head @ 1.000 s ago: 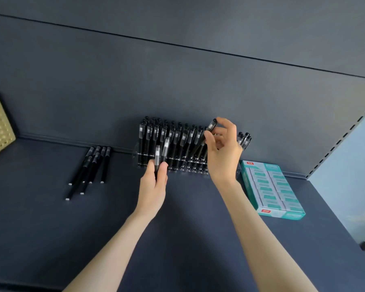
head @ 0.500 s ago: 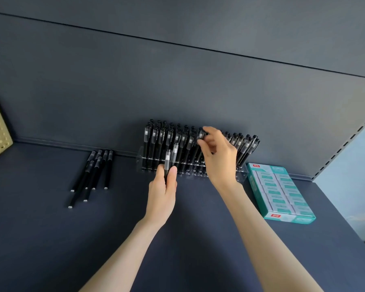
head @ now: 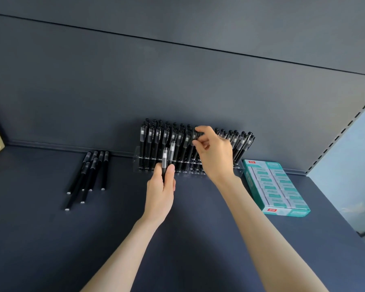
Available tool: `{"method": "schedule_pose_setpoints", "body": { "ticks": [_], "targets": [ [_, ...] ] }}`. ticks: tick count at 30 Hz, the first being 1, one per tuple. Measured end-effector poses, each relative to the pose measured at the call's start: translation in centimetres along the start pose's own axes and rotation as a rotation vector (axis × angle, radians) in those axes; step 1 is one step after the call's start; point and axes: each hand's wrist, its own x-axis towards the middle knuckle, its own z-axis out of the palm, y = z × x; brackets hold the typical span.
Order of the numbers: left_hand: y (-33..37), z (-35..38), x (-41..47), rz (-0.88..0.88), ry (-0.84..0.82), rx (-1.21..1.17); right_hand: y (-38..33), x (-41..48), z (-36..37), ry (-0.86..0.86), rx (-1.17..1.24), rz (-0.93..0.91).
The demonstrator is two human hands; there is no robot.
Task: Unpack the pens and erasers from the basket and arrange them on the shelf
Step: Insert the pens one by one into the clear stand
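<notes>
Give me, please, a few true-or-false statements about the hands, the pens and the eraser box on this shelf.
1. The left hand grips black pens in front of the clear pen rack. True.
2. The right hand lies flat on the shelf. False: it pinches the top of a racked pen.
3. Loose pens lie on the shelf to the left of the rack. True.
4. The teal eraser box sits to the left of the rack. False: it sits to the rack's right.
</notes>
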Motion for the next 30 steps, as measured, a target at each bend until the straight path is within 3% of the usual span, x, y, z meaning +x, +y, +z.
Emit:
{"method": "schedule_pose_setpoints", "body": {
  "ticks": [9, 12, 17, 23, 28, 30],
  "targets": [
    [-0.1, 0.0, -0.1, -0.050, -0.021, 0.007, 0.1, -1.6, -0.3, 0.073, 0.099, 0.037],
    [0.1, 0.2, -0.4, -0.061, -0.067, -0.034, -0.2, -2.6, -1.2, 0.082, 0.339, 0.142],
    [0.6, 0.5, -1.1, -0.045, -0.225, -0.130, -0.6, -4.4, -2.0, -0.177, 0.652, 0.248],
    [1.0, 0.6, -1.2, -0.115, -0.281, -0.269, 0.2, -4.5, -2.9, -0.042, 0.833, 0.325],
    [0.9, 0.5, -1.2, -0.107, -0.273, -0.225, 0.1, -4.8, -2.7, -0.123, 0.743, 0.313],
    [0.8, 0.5, -1.2, -0.120, -0.253, -0.239, 0.0, -4.5, -2.7, -0.074, 0.716, 0.310]
  ]
}}
